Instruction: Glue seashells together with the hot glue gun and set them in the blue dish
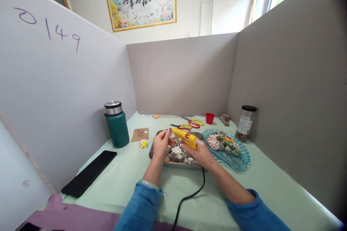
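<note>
My right hand [201, 154] is wrapped round a yellow hot glue gun [187, 138], whose nozzle points left. Its black cord [191, 195] runs down toward the front of the table. Close to the nozzle, the fingers of my left hand [162, 144] pinch a small pale piece, perhaps a shell, too small to name surely. Both hands are over a metal tray [173, 165] filled with shells and pebbles [177, 153]. Right of it, a blue glass plate [242, 166] bears patterned and green-striped shells [221, 143].
Two pairs of scissors [193, 122] and a red cup [209, 118] stand behind the tray. To the left are a brown card [140, 134], a shell with a yellow star [143, 144], a green bottle [117, 126] and a black phone-like slab [90, 173]. A lidded jar [245, 124] is at right.
</note>
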The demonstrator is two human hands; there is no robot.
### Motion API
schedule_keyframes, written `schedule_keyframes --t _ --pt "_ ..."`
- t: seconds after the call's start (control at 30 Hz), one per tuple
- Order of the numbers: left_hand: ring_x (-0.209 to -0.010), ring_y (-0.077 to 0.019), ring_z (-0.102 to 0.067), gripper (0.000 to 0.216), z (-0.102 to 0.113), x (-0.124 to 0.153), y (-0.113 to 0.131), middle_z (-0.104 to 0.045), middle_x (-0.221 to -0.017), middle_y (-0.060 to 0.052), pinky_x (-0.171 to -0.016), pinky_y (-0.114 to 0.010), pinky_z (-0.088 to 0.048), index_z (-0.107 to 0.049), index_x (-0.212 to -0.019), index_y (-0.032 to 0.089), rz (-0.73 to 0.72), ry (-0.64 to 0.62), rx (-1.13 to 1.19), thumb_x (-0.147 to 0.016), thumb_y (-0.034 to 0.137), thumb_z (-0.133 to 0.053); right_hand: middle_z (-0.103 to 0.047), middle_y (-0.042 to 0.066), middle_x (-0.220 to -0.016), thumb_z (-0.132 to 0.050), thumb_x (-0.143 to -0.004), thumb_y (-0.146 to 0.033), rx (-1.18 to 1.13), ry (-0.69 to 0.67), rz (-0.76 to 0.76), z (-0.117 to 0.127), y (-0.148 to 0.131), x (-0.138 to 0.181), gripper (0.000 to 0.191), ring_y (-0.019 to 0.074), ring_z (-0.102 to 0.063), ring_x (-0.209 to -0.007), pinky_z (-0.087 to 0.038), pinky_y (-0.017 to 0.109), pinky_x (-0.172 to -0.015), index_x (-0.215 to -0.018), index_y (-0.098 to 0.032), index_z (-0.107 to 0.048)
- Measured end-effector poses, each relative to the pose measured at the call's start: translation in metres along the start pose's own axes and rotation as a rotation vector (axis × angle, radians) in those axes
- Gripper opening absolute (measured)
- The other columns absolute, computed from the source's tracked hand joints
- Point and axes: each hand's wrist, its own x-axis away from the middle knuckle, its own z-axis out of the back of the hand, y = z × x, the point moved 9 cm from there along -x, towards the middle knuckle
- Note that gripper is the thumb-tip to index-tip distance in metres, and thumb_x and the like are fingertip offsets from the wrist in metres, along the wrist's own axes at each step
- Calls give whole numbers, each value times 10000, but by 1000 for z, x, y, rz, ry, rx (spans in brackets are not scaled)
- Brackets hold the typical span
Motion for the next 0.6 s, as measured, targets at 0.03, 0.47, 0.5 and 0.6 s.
schedule_keyframes --t 0.03,0.47,0.5,0.6 --pt "-395 -101 -526 429 0 0 0 -598 -482 0 -432 -194 -429 -674 -809 135 -7 2 -11 -676 543 -684 -473 -40 -503 -639 -770 -466 4 -2 1 0 1 0 349 101 -407 -432 -341 231 -427 -911 -148 -667" --pt "-427 -123 -562 438 7 -3 -2 -617 -508 -8 -463 -215 -454 -675 -858 130 -18 47 -60 -712 543 -659 -477 -42 -525 -632 -783 -448 57 12 33 1 1 -1 321 110 -444 -471 -367 232 -464 -903 -152 -664" --pt "-427 -122 -561 437 8 -3 -2 -616 -506 -8 -460 -214 -452 -674 -861 128 -19 49 -57 -712 539 -660 -475 -42 -526 -632 -783 -449 55 13 35 1 1 -1 323 109 -443 -471 -368 232 -465 -903 -151 -664" --pt "-428 -118 -557 426 8 -3 -2 -618 -504 -8 -460 -209 -451 -665 -853 120 -24 55 -33 -715 523 -666 -467 -44 -517 -634 -781 -454 53 17 33 1 0 -1 327 106 -435 -464 -367 229 -462 -890 -147 -665"
